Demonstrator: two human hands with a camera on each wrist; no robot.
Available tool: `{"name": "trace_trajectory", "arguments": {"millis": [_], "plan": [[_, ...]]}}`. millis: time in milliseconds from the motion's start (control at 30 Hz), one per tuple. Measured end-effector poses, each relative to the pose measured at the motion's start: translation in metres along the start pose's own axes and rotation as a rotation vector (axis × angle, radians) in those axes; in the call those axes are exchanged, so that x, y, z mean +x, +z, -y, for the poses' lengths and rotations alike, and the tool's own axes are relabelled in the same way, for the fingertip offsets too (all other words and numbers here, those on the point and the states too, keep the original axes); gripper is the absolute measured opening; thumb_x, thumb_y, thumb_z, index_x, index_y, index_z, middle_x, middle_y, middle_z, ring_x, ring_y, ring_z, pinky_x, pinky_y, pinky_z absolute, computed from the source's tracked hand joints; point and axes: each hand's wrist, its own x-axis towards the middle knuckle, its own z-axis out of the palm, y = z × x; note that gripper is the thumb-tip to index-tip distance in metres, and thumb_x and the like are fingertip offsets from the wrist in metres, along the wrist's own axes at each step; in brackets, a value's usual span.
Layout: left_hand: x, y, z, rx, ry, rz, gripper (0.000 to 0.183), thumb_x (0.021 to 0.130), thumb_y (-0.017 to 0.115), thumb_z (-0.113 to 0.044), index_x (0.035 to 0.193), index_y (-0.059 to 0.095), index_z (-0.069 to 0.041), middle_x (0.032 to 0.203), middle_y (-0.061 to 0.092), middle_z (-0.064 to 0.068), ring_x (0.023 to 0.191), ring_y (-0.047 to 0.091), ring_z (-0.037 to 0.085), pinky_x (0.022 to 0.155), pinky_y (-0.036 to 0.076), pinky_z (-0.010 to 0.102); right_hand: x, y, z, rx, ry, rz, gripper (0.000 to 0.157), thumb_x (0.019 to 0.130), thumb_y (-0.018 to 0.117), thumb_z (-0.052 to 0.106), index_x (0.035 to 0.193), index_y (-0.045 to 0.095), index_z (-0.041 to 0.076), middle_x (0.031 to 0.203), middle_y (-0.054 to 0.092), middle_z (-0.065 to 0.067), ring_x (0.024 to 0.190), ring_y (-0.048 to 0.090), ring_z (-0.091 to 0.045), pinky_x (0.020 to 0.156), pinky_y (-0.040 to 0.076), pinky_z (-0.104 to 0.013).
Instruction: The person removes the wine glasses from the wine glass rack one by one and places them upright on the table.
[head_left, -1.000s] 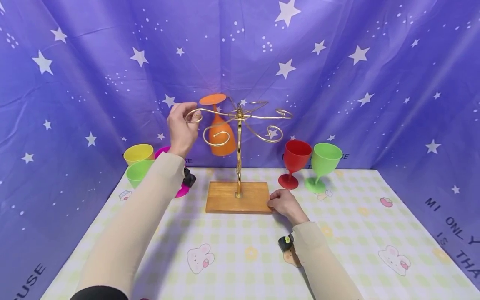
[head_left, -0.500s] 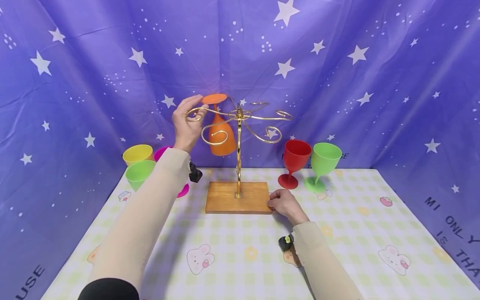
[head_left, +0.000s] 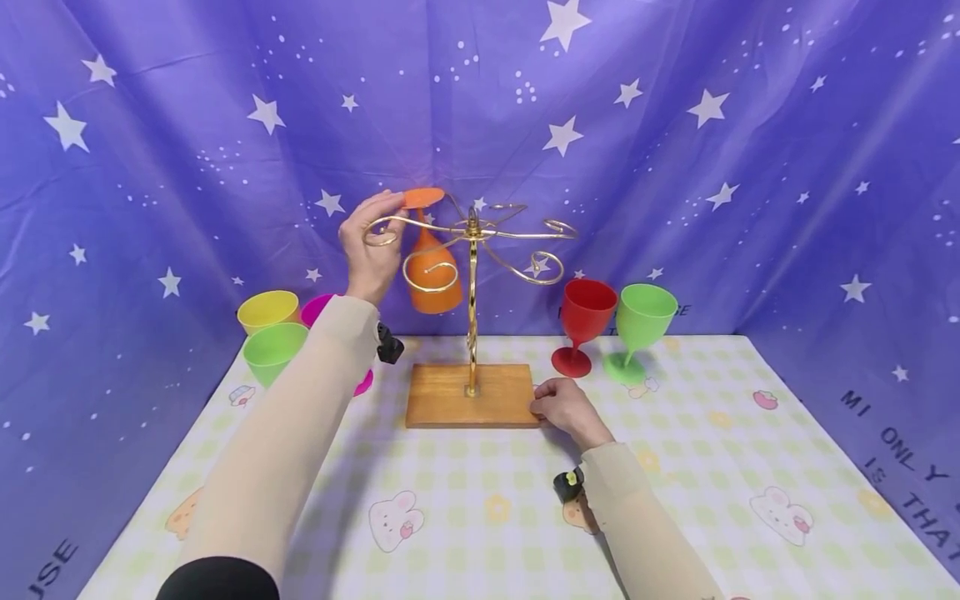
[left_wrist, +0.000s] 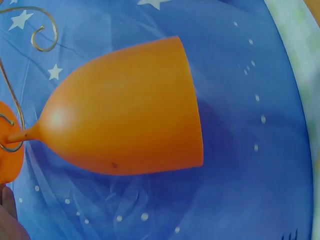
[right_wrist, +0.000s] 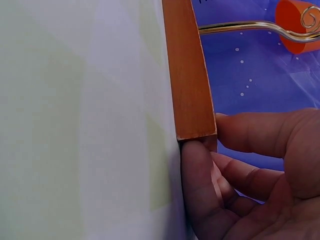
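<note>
An orange plastic goblet [head_left: 435, 279] hangs upside down among the curled gold arms of a wine glass rack [head_left: 472, 308]; its stem sits inside one curl [left_wrist: 17, 142] in the left wrist view. My left hand [head_left: 372, 250] reaches up behind the left arms and pinches the edge of the goblet's foot [head_left: 423, 197]. Only a bit of those fingers [left_wrist: 9, 215] shows in the left wrist view. Low on the right, my right hand [head_left: 568, 410] grips the front right corner of the rack's wooden base [right_wrist: 192, 85], thumb on top and other fingers at its side.
Upright on the right stand a red goblet [head_left: 588, 308] and a green goblet [head_left: 647, 317]. Yellow [head_left: 266, 308], green [head_left: 272, 350] and magenta [head_left: 315, 308] goblets stand on the left, partly behind my left sleeve. A starry curtain [head_left: 442, 108] surrounds the checked tablecloth [head_left: 465, 492].
My left hand has moved right from the rack's curled arm to the orange goblet's foot. The goblet now hangs a little straighter. My right hand has stayed on the wooden base.
</note>
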Motion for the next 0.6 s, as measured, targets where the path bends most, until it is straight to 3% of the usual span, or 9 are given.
{"name": "trace_trajectory", "arguments": {"millis": [300, 600], "plan": [[0.000, -0.008, -0.002, 0.142, 0.150, 0.002, 0.010, 0.079, 0.064, 0.013, 0.086, 0.070, 0.011, 0.089, 0.067, 0.024, 0.090, 0.064, 0.034, 0.086, 0.049, 0.031, 0.000, 0.000, 0.002, 0.026, -0.003, 0.007, 0.019, 0.082, 0.066, 0.005, 0.099, 0.061, -0.003, 0.087, 0.061, -0.012, 0.070, 0.060, -0.018, 0.062, 0.054, -0.030], [0.005, -0.014, 0.031, 0.206, 0.251, 0.035, 0.007, 0.081, 0.068, 0.006, 0.086, 0.072, 0.003, 0.084, 0.068, 0.015, 0.081, 0.061, 0.031, 0.076, 0.046, 0.035, 0.003, 0.000, 0.000, 0.017, 0.002, 0.019, 0.020, 0.082, 0.066, 0.006, 0.099, 0.061, -0.003, 0.091, 0.061, -0.012, 0.069, 0.060, -0.018, 0.062, 0.054, -0.029]]}}
